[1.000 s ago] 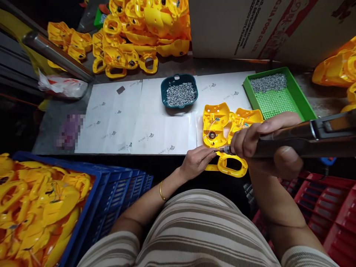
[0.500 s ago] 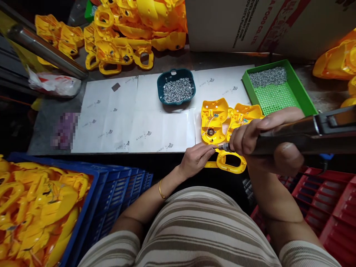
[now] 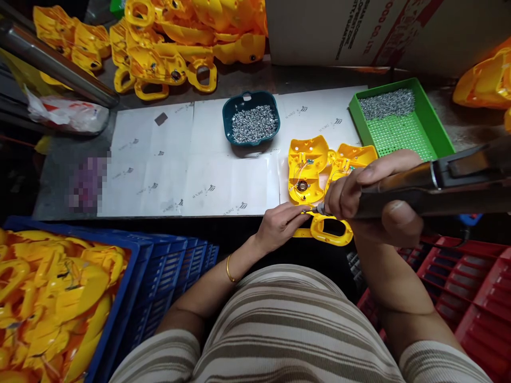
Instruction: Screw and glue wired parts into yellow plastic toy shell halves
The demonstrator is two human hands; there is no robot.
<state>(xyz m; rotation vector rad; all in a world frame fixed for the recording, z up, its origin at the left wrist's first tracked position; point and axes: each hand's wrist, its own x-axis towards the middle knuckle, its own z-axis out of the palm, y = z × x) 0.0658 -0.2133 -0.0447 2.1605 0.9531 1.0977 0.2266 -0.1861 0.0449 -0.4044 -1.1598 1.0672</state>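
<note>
My right hand [image 3: 371, 197] is wrapped round a dark power screwdriver [image 3: 407, 189], its bit pointing left. At the bit's tip, the fingers of my left hand [image 3: 279, 226] are pinched together; what they grip is too small to make out. Under and beside the fingertips lies a yellow plastic shell [image 3: 307, 186], open side up, with wires, a small green board and a round dark part in it. A yellow handle loop [image 3: 333, 230] sticks out past the table's front edge. A second yellow half [image 3: 355, 157] lies to the right, partly hidden by my right hand.
A teal bowl [image 3: 250, 119] of screws and a green tray [image 3: 403, 125] of small metal parts stand on the table. More yellow shells [image 3: 159, 58] are piled behind. A blue crate [image 3: 139, 250] of yellow parts is at left, red crates [image 3: 467, 276] at right, a cardboard box [image 3: 319, 32] behind.
The view has shifted slightly. My right hand and the screwdriver have moved a little to the left; my left hand stays at the bit's tip.
</note>
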